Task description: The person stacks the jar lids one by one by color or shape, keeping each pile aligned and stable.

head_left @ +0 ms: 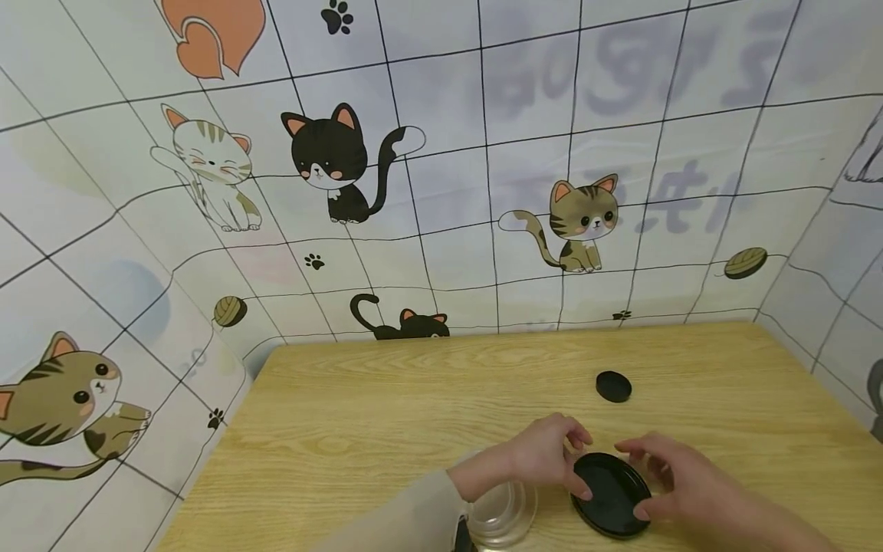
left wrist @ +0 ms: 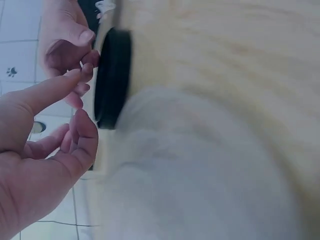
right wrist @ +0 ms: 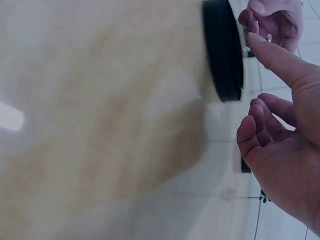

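A round black lid with a raised rim lies on the wooden table, between both hands. My left hand is at its left side, thumb over the near left part of the rim and fingers loosely bent. On the other side, my right hand has its thumb at the right rim, fingers spread and bent. Both wrist views show the lid beside the fingertips, with neither hand plainly gripping it. A clear round container stands left of the lid, partly hidden by the left forearm.
A smaller black disc lies farther back on the wooden table. Behind and at the sides hangs a white gridded cloth printed with cats. A dark object shows at the right edge.
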Tool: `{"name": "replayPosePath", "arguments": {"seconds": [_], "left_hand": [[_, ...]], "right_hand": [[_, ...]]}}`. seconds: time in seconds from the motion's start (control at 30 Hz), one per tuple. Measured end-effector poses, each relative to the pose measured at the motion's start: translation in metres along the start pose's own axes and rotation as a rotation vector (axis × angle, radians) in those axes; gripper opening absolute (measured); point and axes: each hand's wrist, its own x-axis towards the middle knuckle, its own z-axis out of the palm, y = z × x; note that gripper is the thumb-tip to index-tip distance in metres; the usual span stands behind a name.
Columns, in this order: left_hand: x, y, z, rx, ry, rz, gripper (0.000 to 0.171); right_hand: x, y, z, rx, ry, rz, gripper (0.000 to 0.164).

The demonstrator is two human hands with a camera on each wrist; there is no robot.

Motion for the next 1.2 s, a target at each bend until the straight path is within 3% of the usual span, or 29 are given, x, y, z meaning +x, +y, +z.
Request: {"name": "replayPosePath", "arguments": {"seconds": [0.23,0.53,0.8,0.93,1.1,1.2], "left_hand": [[0.021,0.002,-0.018,-0.112,0.139,0.026,0.053],[0.054,-0.004,-0.033,-0.217,0.242,0.001,0.047],[0.08,-0.007,-0.031,-0.448,0.311,-0.063,0.046],[0.09,-0.012,-0.027,-0.509,0.353,-0.098,0.049],[0.096,-0.021,-0.02,-0.578,0.353,-0.136,0.053],[0.096,-0.025,-0.02,-0.562,0.367,-0.154,0.053]], "right_hand": [[0.021,-0.002,-0.025,-0.005,0.114,0.088,0.061],[0.043,0.007,-0.049,-0.089,0.234,0.178,0.065],[0.054,0.023,-0.061,-0.113,0.244,0.222,0.068],[0.057,0.034,-0.063,-0.096,0.225,0.267,0.077],[0.058,0.047,-0.064,-0.103,0.192,0.322,0.093],[0.062,0.052,-0.064,-0.097,0.183,0.332,0.094]]}}
